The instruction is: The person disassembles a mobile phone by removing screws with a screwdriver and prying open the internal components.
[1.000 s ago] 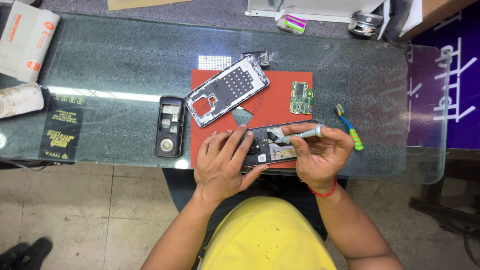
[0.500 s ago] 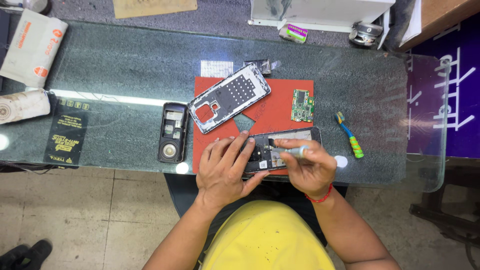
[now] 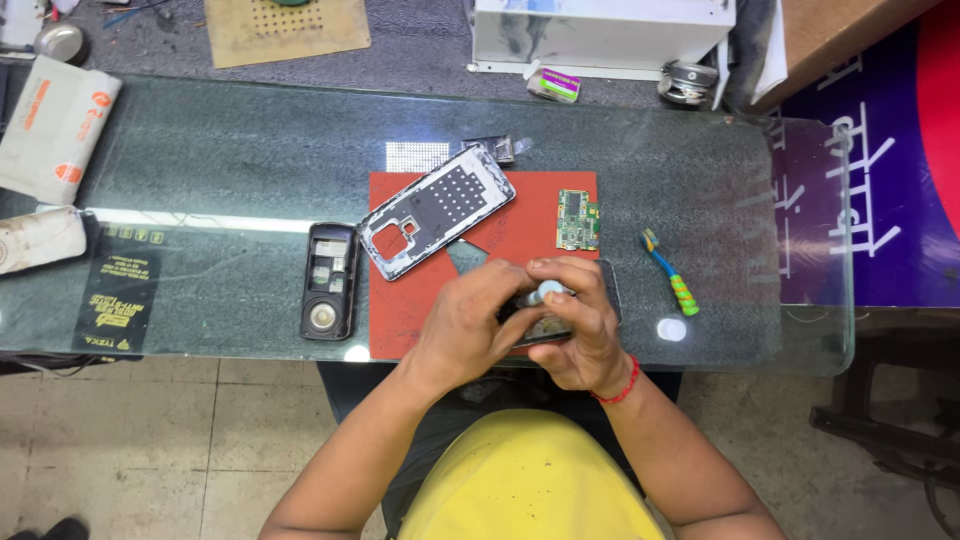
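A: Position of the opened phone [image 3: 600, 290]?

B: It lies on the red mat [image 3: 400, 320] at the near edge of the glass worktop [image 3: 200, 170], mostly hidden under both hands. Only its dark far-right corner shows past the knuckles.

A: Hands?

B: The left hand [image 3: 465, 325] is laid over the phone's left part, fingers curled down on it. The right hand [image 3: 580, 320] is closed around a small tool with a pale round cap [image 3: 549, 291], pinched at the fingertips directly above the phone. The tool's tip is not visible.

A: Surroundings, moving outward?

B: Just beyond the left hand, a silver phone frame [image 3: 437, 210] lies tilted on the mat. Beyond the right hand sits a small green circuit board [image 3: 577, 219]. To the right of the right hand, off the mat, lies a toothbrush with a green and yellow handle [image 3: 671, 273]. To the left of the left hand, off the mat, a black phone back shell [image 3: 329, 280] rests on the glass, well apart from the hands.
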